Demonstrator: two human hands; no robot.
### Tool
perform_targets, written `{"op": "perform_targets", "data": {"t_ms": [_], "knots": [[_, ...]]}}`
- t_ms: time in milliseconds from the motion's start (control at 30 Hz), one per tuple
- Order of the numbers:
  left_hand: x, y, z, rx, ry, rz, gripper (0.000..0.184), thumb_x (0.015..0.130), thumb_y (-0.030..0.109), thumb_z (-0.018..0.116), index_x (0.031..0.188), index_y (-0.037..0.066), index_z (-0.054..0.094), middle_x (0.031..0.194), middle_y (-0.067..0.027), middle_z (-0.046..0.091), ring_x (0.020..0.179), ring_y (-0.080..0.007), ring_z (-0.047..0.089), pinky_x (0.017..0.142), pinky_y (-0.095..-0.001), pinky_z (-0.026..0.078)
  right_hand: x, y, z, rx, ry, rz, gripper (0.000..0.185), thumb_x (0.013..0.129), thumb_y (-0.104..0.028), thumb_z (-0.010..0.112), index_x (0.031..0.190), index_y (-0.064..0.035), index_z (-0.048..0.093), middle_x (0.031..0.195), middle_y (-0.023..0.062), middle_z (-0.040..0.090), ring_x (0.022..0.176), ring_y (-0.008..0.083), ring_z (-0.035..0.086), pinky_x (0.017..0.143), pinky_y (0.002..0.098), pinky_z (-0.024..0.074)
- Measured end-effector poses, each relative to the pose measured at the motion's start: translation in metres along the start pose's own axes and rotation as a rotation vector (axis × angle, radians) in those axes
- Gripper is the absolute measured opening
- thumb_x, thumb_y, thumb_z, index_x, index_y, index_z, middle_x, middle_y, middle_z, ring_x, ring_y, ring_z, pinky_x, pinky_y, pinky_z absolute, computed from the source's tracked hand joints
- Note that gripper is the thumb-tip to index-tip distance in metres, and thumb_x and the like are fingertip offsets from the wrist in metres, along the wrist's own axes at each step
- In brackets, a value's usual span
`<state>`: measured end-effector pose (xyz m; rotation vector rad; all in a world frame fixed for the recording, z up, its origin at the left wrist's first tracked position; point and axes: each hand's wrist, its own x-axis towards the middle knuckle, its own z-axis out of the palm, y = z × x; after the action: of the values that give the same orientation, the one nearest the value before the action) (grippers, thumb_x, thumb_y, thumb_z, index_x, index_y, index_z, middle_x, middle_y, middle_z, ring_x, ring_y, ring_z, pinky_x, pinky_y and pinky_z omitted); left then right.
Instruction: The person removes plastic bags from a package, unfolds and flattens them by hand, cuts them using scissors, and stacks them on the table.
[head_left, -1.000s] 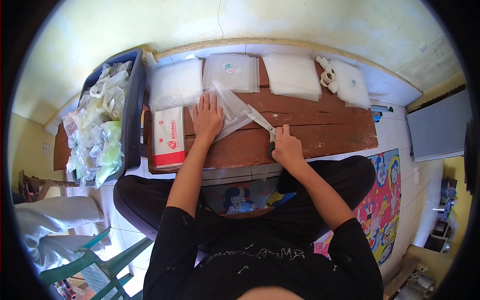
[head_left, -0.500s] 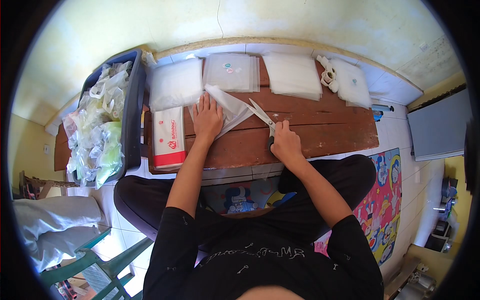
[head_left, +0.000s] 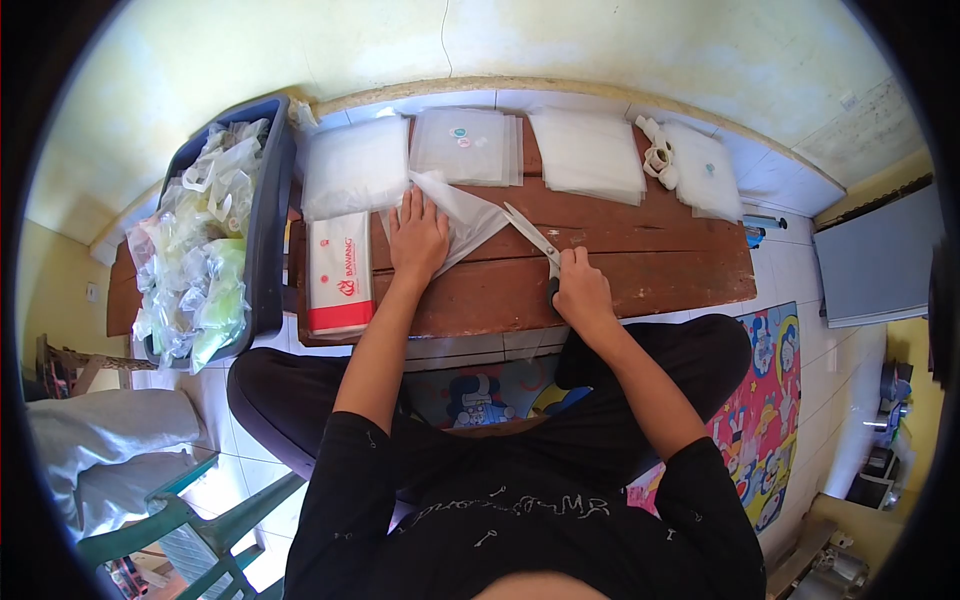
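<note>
My left hand (head_left: 417, 236) lies flat with fingers stretched on a folded clear plastic sheet or bag (head_left: 465, 220) on the low wooden table. My right hand (head_left: 583, 292) grips a pair of scissors (head_left: 541, 240) by its black handle. The blades point up and left, their tips near the sheet's right corner. Left of my left hand is a white and red pack printed BAWANG (head_left: 340, 275). Beyond the hands lie stacks of clear plastic: one at left (head_left: 357, 168), one with round stickers (head_left: 465, 145), and another at right (head_left: 585, 155).
A dark tub (head_left: 268, 220) heaped with plastic bags (head_left: 205, 230) stands left of the brown wooden table (head_left: 660, 260). White rolls (head_left: 657, 155) sit beside a further plastic stack (head_left: 703, 170) at the far right. A green chair (head_left: 180, 525) is at lower left.
The scissors and my right hand have shifted slightly right and down, with the blades a little closer together. My left hand stays flat on the plastic.
</note>
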<state>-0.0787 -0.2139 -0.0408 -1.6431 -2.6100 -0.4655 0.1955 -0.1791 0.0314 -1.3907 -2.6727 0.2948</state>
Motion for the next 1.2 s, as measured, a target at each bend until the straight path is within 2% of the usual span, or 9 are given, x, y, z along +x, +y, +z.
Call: {"op": "perform_targets", "data": {"t_ms": [367, 433, 533, 700, 800, 1067, 1200], "knots": [[0.001, 0.001, -0.003, 0.004, -0.020, 0.006, 0.053, 0.098, 0.034, 0.036, 0.139, 0.003, 0.046, 0.150, -0.0158, 0.038, 0.143, -0.0289, 0.027, 0.117, -0.0491, 0.018, 0.027, -0.009, 0.010, 0.020, 0.024, -0.032, 0.024, 0.076, -0.003, 0.058, 0.098, 0.0012, 0.047, 0.101, 0.0219, 0.052, 0.077, 0.0438, 0.064, 0.067, 0.0525, 0.0526], [0.001, -0.001, 0.001, -0.026, 0.052, 0.028, 0.053, 0.098, 0.035, 0.037, 0.139, 0.003, 0.045, 0.150, -0.0152, 0.038, 0.144, -0.0283, 0.026, 0.117, -0.0487, 0.017, 0.027, -0.004, 0.009, 0.022, 0.019, -0.028, 0.023, 0.077, -0.003, 0.058, 0.097, 0.0010, 0.047, 0.100, 0.0217, 0.053, 0.077, 0.0441, 0.064, 0.067, 0.0527, 0.0525], [0.001, -0.001, 0.002, 0.037, -0.021, 0.007, 0.054, 0.099, 0.037, 0.036, 0.142, 0.005, 0.042, 0.154, -0.0129, 0.032, 0.145, -0.0283, 0.023, 0.117, -0.0484, 0.016, 0.023, 0.005, 0.006, 0.021, 0.015, -0.027, 0.021, 0.077, -0.002, 0.057, 0.096, 0.0005, 0.048, 0.099, 0.0215, 0.054, 0.076, 0.0445, 0.063, 0.068, 0.0530, 0.0523], [0.000, -0.002, 0.001, 0.012, 0.011, 0.018, 0.053, 0.098, 0.036, 0.037, 0.145, 0.010, 0.040, 0.156, -0.0115, 0.027, 0.145, -0.0262, 0.022, 0.118, -0.0475, 0.015, 0.010, 0.013, 0.004, 0.041, 0.025, -0.040, 0.019, 0.077, -0.001, 0.056, 0.095, -0.0004, 0.049, 0.097, 0.0219, 0.054, 0.075, 0.0452, 0.063, 0.069, 0.0533, 0.0518], [0.000, -0.002, 0.002, -0.003, 0.030, 0.024, 0.054, 0.098, 0.036, 0.037, 0.147, 0.012, 0.037, 0.157, -0.0111, 0.026, 0.145, -0.0260, 0.022, 0.118, -0.0474, 0.015, -0.006, 0.011, -0.003, -0.019, 0.031, -0.064, 0.016, 0.080, -0.001, 0.055, 0.094, 0.0003, 0.049, 0.097, 0.0214, 0.054, 0.073, 0.0424, 0.065, 0.065, 0.0493, 0.0547], [-0.001, 0.000, 0.001, 0.000, 0.017, 0.019, 0.055, 0.098, 0.036, 0.037, 0.149, 0.014, 0.034, 0.157, -0.0108, 0.026, 0.145, -0.0256, 0.023, 0.118, -0.0470, 0.014, -0.037, -0.002, 0.002, 0.004, -0.001, 0.036, 0.025, 0.076, -0.001, 0.057, 0.096, 0.0013, 0.043, 0.100, 0.0217, 0.047, 0.070, 0.0448, 0.064, 0.061, 0.0511, 0.0545], [-0.001, -0.001, 0.000, 0.013, 0.019, 0.021, 0.060, 0.099, 0.047, 0.036, 0.149, 0.014, 0.033, 0.157, -0.0111, 0.025, 0.145, -0.0265, 0.022, 0.118, -0.0474, 0.014, -0.035, -0.013, 0.000, 0.072, -0.010, 0.112, 0.034, 0.069, 0.001, 0.058, 0.098, 0.0018, 0.042, 0.102, 0.0231, 0.047, 0.073, 0.0477, 0.061, 0.065, 0.0549, 0.0519]]}}
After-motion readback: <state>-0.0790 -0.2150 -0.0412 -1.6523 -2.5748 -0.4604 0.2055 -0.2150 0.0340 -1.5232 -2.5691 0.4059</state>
